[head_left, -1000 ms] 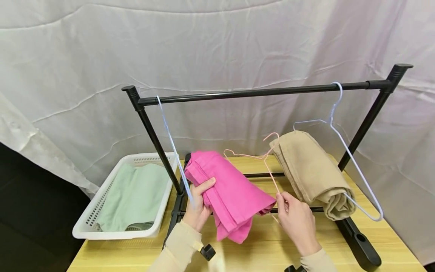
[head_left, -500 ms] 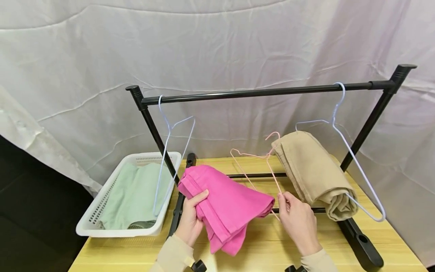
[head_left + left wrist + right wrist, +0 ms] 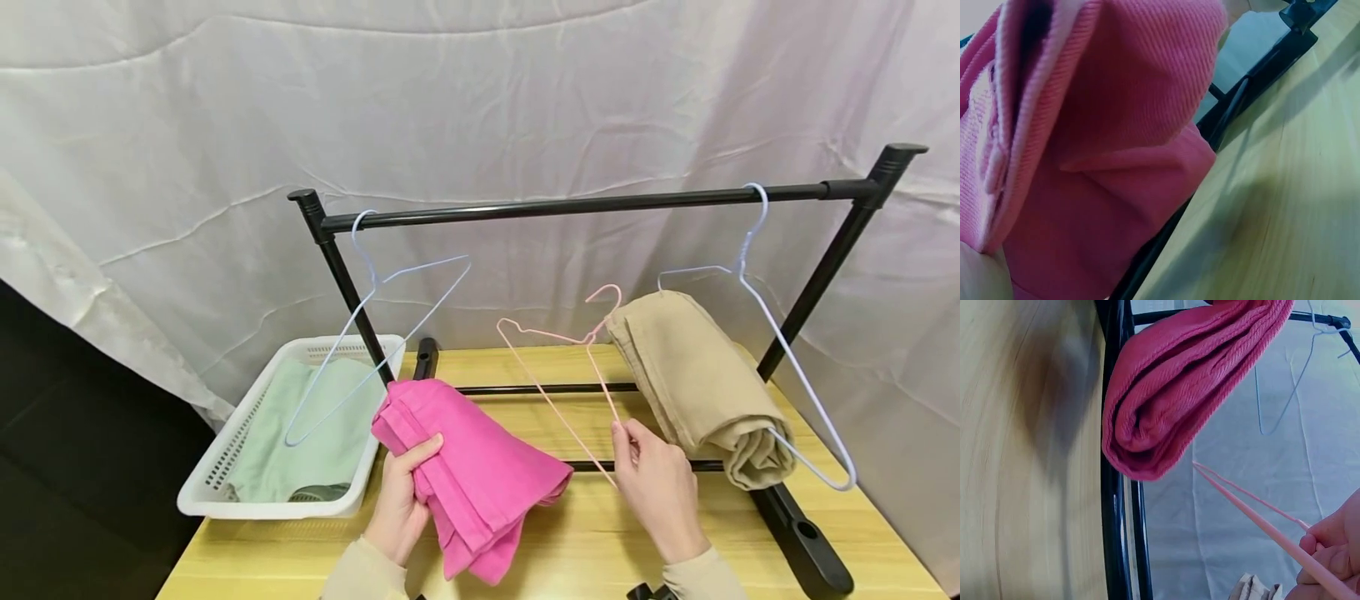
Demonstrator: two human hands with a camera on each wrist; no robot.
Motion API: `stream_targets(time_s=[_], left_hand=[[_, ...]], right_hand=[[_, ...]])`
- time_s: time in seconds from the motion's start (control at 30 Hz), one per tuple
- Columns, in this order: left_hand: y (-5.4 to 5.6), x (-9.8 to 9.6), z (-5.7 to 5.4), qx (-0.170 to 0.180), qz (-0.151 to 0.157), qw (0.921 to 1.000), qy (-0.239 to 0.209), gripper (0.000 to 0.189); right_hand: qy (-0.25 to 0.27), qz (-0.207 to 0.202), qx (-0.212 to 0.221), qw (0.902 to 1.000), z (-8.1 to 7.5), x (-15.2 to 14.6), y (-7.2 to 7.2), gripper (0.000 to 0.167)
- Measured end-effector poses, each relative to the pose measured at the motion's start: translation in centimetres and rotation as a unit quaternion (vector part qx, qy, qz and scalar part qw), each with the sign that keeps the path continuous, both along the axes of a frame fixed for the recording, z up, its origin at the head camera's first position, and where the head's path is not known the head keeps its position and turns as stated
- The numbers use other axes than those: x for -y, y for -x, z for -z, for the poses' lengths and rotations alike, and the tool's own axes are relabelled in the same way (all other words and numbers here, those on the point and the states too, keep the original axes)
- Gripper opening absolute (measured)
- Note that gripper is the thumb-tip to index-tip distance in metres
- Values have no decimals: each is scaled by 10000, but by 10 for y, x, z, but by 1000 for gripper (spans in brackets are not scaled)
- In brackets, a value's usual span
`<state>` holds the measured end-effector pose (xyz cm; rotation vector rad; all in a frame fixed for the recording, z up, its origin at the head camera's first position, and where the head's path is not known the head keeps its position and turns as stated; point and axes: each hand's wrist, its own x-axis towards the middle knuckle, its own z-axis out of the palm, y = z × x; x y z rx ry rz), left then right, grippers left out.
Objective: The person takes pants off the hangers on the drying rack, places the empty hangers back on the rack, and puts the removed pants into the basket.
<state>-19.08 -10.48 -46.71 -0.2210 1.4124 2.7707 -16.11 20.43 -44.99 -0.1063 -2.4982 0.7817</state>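
Note:
My left hand (image 3: 401, 504) grips a folded pink garment (image 3: 472, 467) at its left end, thumb on top, above the front of the table. The left wrist view is mostly filled by the pink cloth (image 3: 1116, 125), a hem and seam showing. In my right hand (image 3: 660, 492), thumb and fingers pinch the side of a thin pink wire hanger (image 3: 591, 337), held up with its hook free. The right wrist view shows the garment's rolled layers (image 3: 1160, 412) end-on, apart from the hanger's corner (image 3: 1195, 464).
A black rack (image 3: 555, 208) stands on the wooden table (image 3: 570, 542). On its bar hang a light blue hanger (image 3: 375, 285) at left and another blue hanger (image 3: 742, 267) at right, bearing folded tan trousers (image 3: 693, 387). A white basket (image 3: 198, 505) holds green cloth (image 3: 330, 417).
My left hand has moved left and down with the pink garment, which is now clear of the pink hanger. The left blue hanger has swung round to face the camera more. The right hand stays put.

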Motion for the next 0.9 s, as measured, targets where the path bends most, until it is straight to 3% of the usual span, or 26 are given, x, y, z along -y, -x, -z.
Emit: stream_targets(time_s=[0.27,0.5,0.9], left_hand=[[-10,13,-4,-246,-208,9993,-204,36],[-23,28,-5,-225,-437,9975,-516,26],[-49,62,-12,-522,-416,9951,-733,25]], right_hand=[[92,-30,-116,9999,-3,2,-1,40],[110,-103,-359,9992,-7,2,-1,40],[203,-207,-602,9978,-14,8,-4,42]])
